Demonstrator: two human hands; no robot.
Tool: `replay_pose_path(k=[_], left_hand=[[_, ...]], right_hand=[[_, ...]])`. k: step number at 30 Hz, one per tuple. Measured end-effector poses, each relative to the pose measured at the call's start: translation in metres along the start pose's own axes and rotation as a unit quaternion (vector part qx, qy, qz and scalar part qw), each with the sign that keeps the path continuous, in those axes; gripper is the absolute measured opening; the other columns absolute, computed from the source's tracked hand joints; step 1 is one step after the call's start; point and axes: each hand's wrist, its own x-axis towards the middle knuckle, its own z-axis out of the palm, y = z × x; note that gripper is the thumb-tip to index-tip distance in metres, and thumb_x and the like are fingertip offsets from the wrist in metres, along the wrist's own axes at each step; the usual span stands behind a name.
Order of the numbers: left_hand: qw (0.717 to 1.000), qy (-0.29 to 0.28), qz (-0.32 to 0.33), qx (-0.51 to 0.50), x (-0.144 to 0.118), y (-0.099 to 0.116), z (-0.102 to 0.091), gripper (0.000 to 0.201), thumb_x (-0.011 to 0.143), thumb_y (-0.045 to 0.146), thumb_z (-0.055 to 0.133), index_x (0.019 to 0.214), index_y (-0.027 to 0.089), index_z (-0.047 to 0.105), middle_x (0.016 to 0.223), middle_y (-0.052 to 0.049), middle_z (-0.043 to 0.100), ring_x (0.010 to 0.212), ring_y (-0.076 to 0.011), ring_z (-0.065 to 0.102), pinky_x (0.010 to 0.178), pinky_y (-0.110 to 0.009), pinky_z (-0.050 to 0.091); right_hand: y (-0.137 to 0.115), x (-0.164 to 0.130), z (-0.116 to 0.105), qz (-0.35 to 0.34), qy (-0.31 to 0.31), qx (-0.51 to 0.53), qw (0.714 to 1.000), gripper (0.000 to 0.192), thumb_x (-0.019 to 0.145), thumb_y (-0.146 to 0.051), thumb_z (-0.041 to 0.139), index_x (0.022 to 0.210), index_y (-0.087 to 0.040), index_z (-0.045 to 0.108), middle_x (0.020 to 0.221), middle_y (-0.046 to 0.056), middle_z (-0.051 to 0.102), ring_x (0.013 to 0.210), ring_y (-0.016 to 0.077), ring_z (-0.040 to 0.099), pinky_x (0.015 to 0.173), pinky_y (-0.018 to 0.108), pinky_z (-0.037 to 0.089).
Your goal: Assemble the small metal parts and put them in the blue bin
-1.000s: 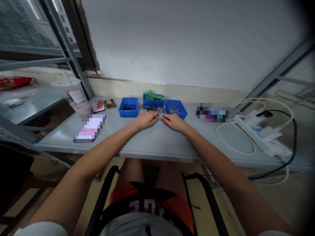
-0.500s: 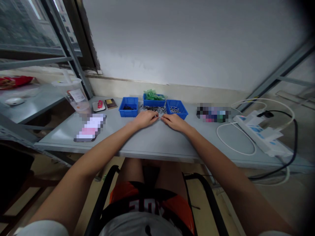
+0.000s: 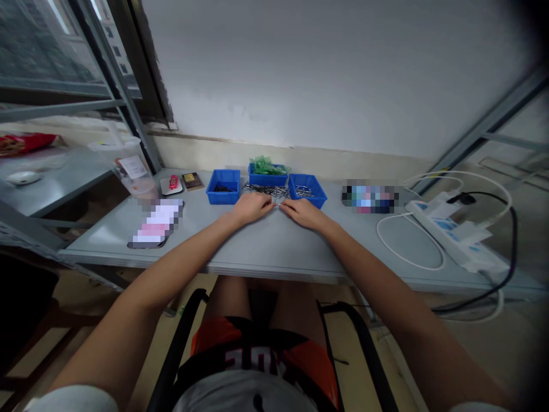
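Observation:
My left hand (image 3: 254,207) and my right hand (image 3: 302,213) rest low over the table, fingertips almost meeting. Both are closed in a pinch, and a tiny pale piece shows between them, too small to name. Just beyond lies a pile of thin metal pieces (image 3: 266,189). Behind the left hand is a blue bin with dark small parts (image 3: 223,198). A second blue bin (image 3: 317,200), holding some metal pieces, stands behind the right hand. At the back, a third blue bin (image 3: 268,178) carries green plastic packets (image 3: 266,166).
On the left are a phone (image 3: 156,224), a lidded plastic cup (image 3: 135,171), a small white dish (image 3: 171,186) and a dark little box (image 3: 192,181). To the right lie a blurred-out object (image 3: 370,198) and a power strip (image 3: 458,234) with looping cables. A wall rises behind the table.
Both hands keep nearly the same place and pinch, with their fingertips close together. The whole view has shifted very slightly.

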Motion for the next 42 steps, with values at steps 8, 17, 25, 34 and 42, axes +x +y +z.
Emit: replay_pose_path(k=[8, 17, 25, 34, 42], left_hand=[[1.000, -0.002, -0.011, -0.010, 0.0002, 0.0003, -0.0008, 0.033, 0.095, 0.040, 0.047, 0.087, 0.017, 0.069, 0.092, -0.010, 0.072, 0.085, -0.0218, 0.064, 0.072, -0.030, 0.046], [1.000, -0.001, -0.007, -0.008, 0.0003, -0.0016, 0.0026, 0.038, 0.095, 0.044, 0.045, 0.087, 0.017, 0.070, 0.089, -0.010, 0.072, 0.084, -0.0218, 0.064, 0.071, -0.030, 0.046], [1.000, -0.012, -0.005, -0.010, -0.0005, -0.0001, 0.0002, 0.048, 0.095, 0.052, 0.040, 0.087, 0.016, 0.070, 0.087, -0.010, 0.072, 0.081, -0.0219, 0.064, 0.068, -0.028, 0.043], [1.000, -0.013, -0.026, -0.003, 0.0009, -0.0008, 0.0027, 0.048, 0.091, 0.055, 0.044, 0.084, 0.015, 0.070, 0.083, -0.010, 0.071, 0.078, -0.0222, 0.064, 0.064, -0.027, 0.041], [0.999, 0.000, -0.049, -0.005, 0.0006, 0.0005, 0.0013, 0.046, 0.090, 0.055, 0.047, 0.083, 0.017, 0.070, 0.083, -0.009, 0.071, 0.080, -0.0236, 0.064, 0.066, -0.029, 0.043]], right_hand=[[0.0005, -0.0001, -0.0001, 0.002, 0.005, -0.002, 1.000, 0.032, 0.100, -0.038, 0.039, 0.092, -0.020, 0.064, 0.085, 0.006, 0.068, 0.076, 0.0182, 0.060, 0.070, 0.028, 0.039], [0.0001, -0.0003, 0.0008, -0.001, 0.004, -0.013, 1.000, 0.032, 0.100, -0.038, 0.038, 0.096, -0.021, 0.064, 0.088, 0.006, 0.068, 0.080, 0.0191, 0.061, 0.072, 0.029, 0.039], [-0.0024, -0.0003, 0.0006, -0.005, 0.000, -0.016, 1.000, 0.032, 0.100, -0.038, 0.038, 0.100, -0.020, 0.065, 0.092, 0.007, 0.070, 0.082, 0.0195, 0.063, 0.072, 0.028, 0.040], [-0.0023, 0.0009, 0.0028, -0.012, 0.003, -0.025, 1.000, 0.028, 0.098, -0.030, 0.040, 0.103, -0.019, 0.066, 0.092, 0.007, 0.071, 0.081, 0.0201, 0.063, 0.074, 0.028, 0.041], [-0.0031, 0.0009, 0.0017, -0.017, 0.000, -0.009, 1.000, 0.029, 0.099, -0.030, 0.037, 0.098, -0.019, 0.064, 0.085, 0.006, 0.069, 0.074, 0.0178, 0.060, 0.071, 0.028, 0.039]])
